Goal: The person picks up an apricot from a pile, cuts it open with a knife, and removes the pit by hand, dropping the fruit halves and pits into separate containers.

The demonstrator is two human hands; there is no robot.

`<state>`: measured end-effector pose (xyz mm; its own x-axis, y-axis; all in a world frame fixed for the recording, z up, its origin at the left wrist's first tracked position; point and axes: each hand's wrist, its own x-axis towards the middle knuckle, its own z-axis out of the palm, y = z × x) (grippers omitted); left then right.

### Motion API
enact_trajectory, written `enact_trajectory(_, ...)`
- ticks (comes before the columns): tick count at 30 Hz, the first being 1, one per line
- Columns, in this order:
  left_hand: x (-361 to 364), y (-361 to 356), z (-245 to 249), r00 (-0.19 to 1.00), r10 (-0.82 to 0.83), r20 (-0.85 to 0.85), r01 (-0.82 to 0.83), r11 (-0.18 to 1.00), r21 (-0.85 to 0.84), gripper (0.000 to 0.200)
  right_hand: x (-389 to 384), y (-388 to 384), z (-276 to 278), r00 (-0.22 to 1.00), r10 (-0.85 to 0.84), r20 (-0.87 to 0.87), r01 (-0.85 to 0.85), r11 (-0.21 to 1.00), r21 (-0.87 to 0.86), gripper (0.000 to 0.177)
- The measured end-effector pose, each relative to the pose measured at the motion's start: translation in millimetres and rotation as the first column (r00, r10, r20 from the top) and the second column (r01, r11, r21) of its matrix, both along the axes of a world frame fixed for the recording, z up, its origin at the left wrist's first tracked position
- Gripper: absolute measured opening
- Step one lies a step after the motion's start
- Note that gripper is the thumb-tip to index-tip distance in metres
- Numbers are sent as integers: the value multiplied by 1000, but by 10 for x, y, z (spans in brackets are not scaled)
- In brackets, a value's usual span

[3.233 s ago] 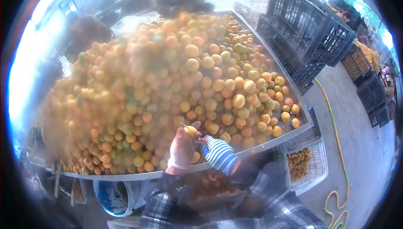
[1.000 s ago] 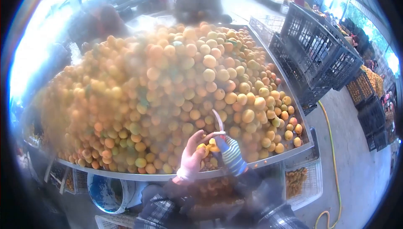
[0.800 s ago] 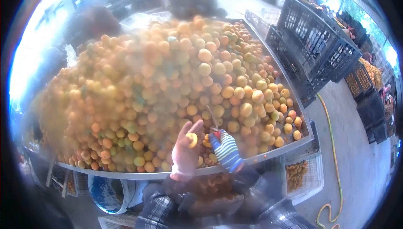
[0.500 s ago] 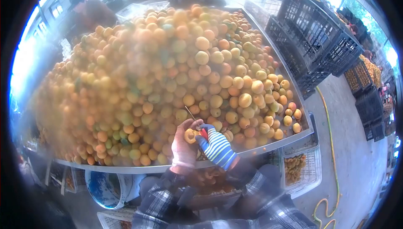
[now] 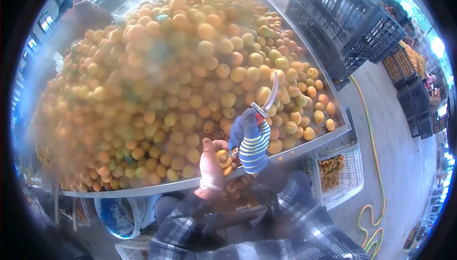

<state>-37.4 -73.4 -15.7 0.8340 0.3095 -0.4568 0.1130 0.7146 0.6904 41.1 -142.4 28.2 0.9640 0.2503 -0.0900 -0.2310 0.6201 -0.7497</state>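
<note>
My left hand (image 5: 210,167), in a pinkish-white glove, has its fingers closed around a cut apricot (image 5: 222,158), with its opened flesh facing up. Close beside it, my right hand (image 5: 251,145) wears a blue glove with a striped cuff and grips a curved knife (image 5: 273,94). The knife's blade points up and away from me; a bit of red handle shows at the fist. Right-hand fingers reach towards the cut fruit, and a small bit, perhaps a pit, shows between the hands. Behind both lies a big heap of whole apricots (image 5: 228,100).
A metal-edged table (image 5: 309,145) bears the heap. Below its right corner stands a white basket (image 5: 351,191) holding brownish pieces; a blue-and-white bucket (image 5: 138,212) stands below left. Black crates (image 5: 328,45) are stacked right, near a yellow hose (image 5: 373,153). A person (image 5: 93,15) is at back left.
The knife has swung away from the apricot to point up and right, and my right hand has turned with it. The apricot in my left hand is now opened wider. The view has shifted slightly.
</note>
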Motion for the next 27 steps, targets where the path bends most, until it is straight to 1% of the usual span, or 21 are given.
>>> enact_trajectory(1,-34,10,-12,996,-54,65,54,999,-5,58,2,-8,-67,998,23,53,-24,1000,19,33)
enact_trajectory(2,-36,-4,-15,996,-57,62,57,998,-7,58,-10,1,-84,999,20,51,-21,1000,18,33)
enact_trajectory(4,-13,-34,48,999,-32,32,33,999,-15,57,-32,37,-103,989,-42,140,65,984,-163,34)
enact_trajectory(5,3,-47,51,999,-30,31,30,999,-16,57,-39,23,-114,990,-12,138,28,993,-114,30)
enact_trajectory(8,20,-60,41,999,0,-45,2,999,49,57,-64,36,-94,991,-22,133,44,985,-168,33)
enact_trajectory(9,19,-57,24,999,6,-54,-2,997,83,57,-69,56,-64,997,-46,66,56,985,-166,37)
enact_trajectory(10,22,-56,11,998,13,-61,-6,993,115,57,-58,61,-100,997,-43,65,53,985,-167,37)
enact_trajectory(12,38,-57,-24,998,35,-54,-28,992,125,57,-14,64,-205,999,0,-35,-1,1000,-28,25)
enact_trajectory(13,49,-51,-63,997,51,-66,-43,992,119,57,-1,108,-234,998,-50,-50,48,998,-37,30)
enact_trajectory(14,55,-44,-85,995,66,-79,-56,992,113,56,19,116,-253,998,-47,-49,46,998,-37,30)
enact_trajectory(16,33,-7,-53,996,44,-79,-36,994,107,56,50,112,-270,993,25,-113,-16,997,78,38)
enact_trajectory(17,28,7,-31,997,20,-77,-12,995,102,55,61,114,-269,983,54,-176,-41,996,78,43)
enact_trajectory(18,36,2,-11,997,20,-77,-12,995,103,55,70,119,-269,983,54,-176,-41,996,78,43)
enact_trajectory(20,59,-21,22,993,85,-86,-67,979,192,54,92,123,-275,960,110,-259,-72,986,151,44)
enact_trajectory(21,66,-14,-35,993,84,-87,-66,979,192,54,106,131,-291,949,107,-296,-76,990,116,45)
enact_trajectory(22,87,-2,-164,986,158,-54,-142,962,231,58,98,146,-309,949,102,-297,-71,991,116,45)
enact_trajectory(23,123,-18,-299,975,223,-17,-210,942,263,63,96,146,-326,928,137,-345,-87,984,157,46)
enact_trajectory(24,160,-32,-308,963,268,-8,-258,935,244,62,97,150,-311,902,184,-390,-111,973,202,47)
enact_trajectory(25,140,-20,-312,973,232,-18,-222,947,231,59,81,156,-240,915,148,-376,-99,984,146,47)
enact_trajectory(26,103,1,-310,981,191,-30,-180,958,223,56,93,162,-271,912,149,-382,-98,984,152,47)
enact_trajectory(27,91,8,-224,982,186,-33,-174,958,229,56,124,158,-288,911,199,-362,-132,970,202,47)
